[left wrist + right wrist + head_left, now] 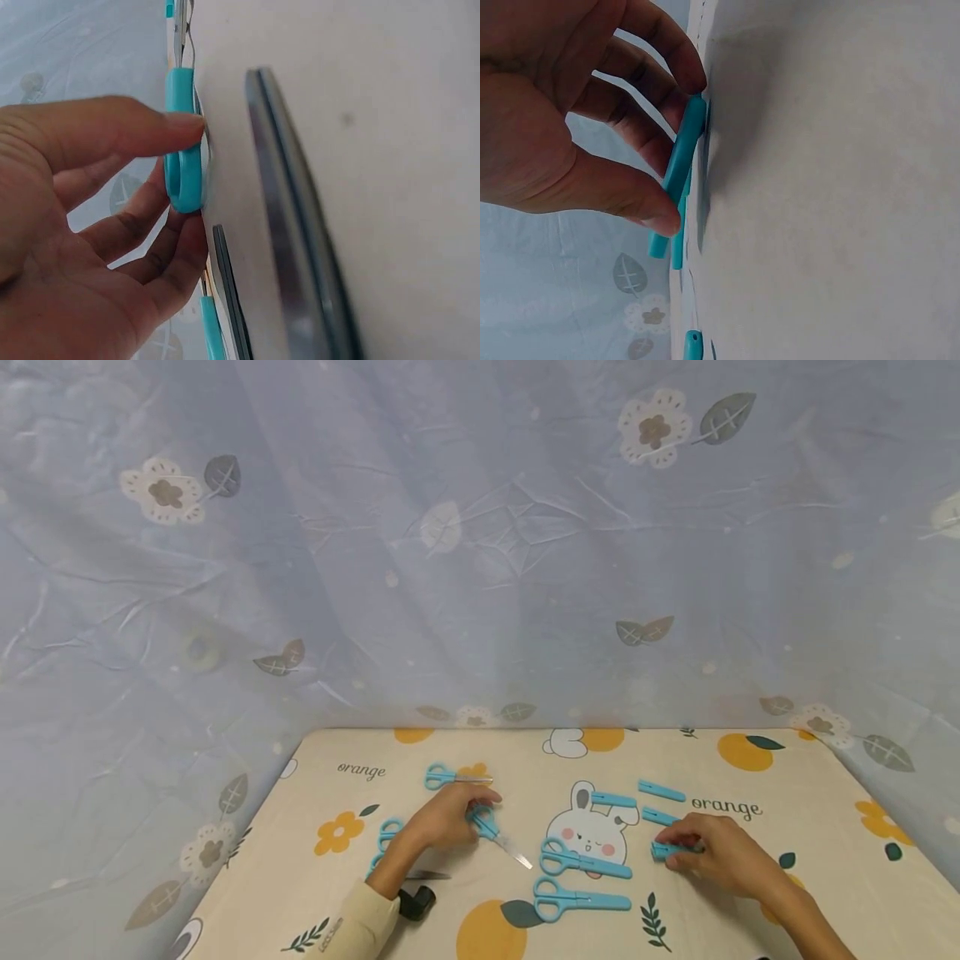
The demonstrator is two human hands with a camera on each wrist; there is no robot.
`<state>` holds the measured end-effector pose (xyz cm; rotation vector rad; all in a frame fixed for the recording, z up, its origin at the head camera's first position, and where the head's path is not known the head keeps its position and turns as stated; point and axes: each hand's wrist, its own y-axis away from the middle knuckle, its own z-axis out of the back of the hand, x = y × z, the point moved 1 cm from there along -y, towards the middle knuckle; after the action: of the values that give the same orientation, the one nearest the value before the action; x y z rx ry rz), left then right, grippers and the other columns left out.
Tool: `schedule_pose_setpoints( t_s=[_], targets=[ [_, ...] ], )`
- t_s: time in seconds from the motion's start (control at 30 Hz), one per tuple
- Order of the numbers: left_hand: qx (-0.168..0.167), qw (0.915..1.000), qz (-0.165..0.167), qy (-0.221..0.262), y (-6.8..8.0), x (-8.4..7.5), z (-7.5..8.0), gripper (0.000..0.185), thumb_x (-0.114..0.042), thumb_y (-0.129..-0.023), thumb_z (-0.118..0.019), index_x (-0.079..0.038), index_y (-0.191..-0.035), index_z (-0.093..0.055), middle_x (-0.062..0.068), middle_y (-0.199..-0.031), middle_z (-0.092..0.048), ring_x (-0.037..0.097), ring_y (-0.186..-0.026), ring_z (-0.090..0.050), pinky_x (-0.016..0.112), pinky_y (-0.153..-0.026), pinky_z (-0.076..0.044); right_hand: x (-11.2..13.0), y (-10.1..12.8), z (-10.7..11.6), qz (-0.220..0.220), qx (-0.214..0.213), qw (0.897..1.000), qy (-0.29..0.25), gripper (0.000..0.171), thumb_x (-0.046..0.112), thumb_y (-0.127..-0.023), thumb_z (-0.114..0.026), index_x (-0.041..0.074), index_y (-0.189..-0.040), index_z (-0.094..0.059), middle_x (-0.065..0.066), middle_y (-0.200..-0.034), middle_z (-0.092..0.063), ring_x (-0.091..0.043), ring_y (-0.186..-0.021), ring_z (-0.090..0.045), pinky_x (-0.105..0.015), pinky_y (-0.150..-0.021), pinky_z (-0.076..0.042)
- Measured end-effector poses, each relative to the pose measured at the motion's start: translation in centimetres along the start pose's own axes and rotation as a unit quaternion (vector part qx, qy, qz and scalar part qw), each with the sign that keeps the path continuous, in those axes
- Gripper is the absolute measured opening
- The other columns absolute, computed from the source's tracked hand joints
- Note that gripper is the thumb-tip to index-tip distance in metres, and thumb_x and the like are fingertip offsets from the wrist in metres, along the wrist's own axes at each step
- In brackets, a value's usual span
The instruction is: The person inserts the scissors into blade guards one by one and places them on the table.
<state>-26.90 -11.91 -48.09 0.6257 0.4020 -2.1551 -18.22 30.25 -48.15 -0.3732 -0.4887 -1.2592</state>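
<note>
My left hand [448, 817] pinches the blue handle of a pair of scissors [510, 850], its bare blades pointing down and right. In the left wrist view, the thumb lies over that blue handle [182, 176], close to the tablecloth. Farther right, my right hand [718, 857] grips a blue scissors cover [660, 851] by its ends. Seen from the right wrist, the cover [681, 161] is tilted between thumb and fingers, one end right at the cloth. Two pairs of scissors with covers on their blades, an upper one [585, 863] and a lower one [583, 902], lie between my hands.
Three loose blue covers lie at the back right: one near the rabbit's ear [613, 799], one [662, 790] farther back, one [658, 816] beside my right hand. Uncovered scissors [438, 777] lie behind my left hand, others [390, 831] partly under that arm. A printed cloth [420, 747] covers the table.
</note>
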Motion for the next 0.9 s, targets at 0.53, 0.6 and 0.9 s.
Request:
schedule_pose_setpoints(
  t_s=[0.53, 0.6, 0.9],
  targets=[
    [0.014, 0.9991, 0.016, 0.037, 0.19, -0.09, 0.57, 0.069, 0.015, -0.066, -0.074, -0.006, -0.132, -0.073, 0.016, -0.132, -0.073, 0.031, -0.115, -0.068, 0.044, -0.096, -0.061, 0.42, -0.2, 0.39, -0.058, 0.017, 0.996, -0.07, 0.03, 0.02, -0.096, -0.081, 0.012, -0.125, -0.078, -0.002, -0.107, -0.075, -0.017, -0.09, -0.064, -0.023, -0.064, -0.056],
    [0.014, 0.9988, 0.025, 0.039, 0.29, -0.11, 0.61, 0.068, 0.014, -0.066, -0.077, -0.007, -0.131, -0.073, 0.015, -0.128, -0.074, 0.031, -0.113, -0.068, 0.043, -0.093, -0.061, 0.44, -0.19, 0.34, -0.059, 0.02, 0.996, -0.063, 0.031, 0.021, -0.097, -0.08, 0.012, -0.126, -0.077, -0.001, -0.106, -0.075, -0.016, -0.088, -0.062, -0.023, -0.065, -0.054],
    [0.013, 0.9974, 0.051, 0.05, 0.65, -0.19, 0.87, 0.062, 0.007, -0.067, -0.082, -0.006, -0.127, -0.074, 0.017, -0.127, -0.073, 0.032, -0.113, -0.069, 0.045, -0.093, -0.061, 0.17, -0.17, 0.33, -0.063, 0.019, 0.996, -0.054, 0.03, 0.026, -0.097, -0.08, 0.015, -0.125, -0.075, 0.002, -0.1, -0.073, -0.015, -0.087, -0.061, -0.022, -0.068, -0.052]
  ],
)
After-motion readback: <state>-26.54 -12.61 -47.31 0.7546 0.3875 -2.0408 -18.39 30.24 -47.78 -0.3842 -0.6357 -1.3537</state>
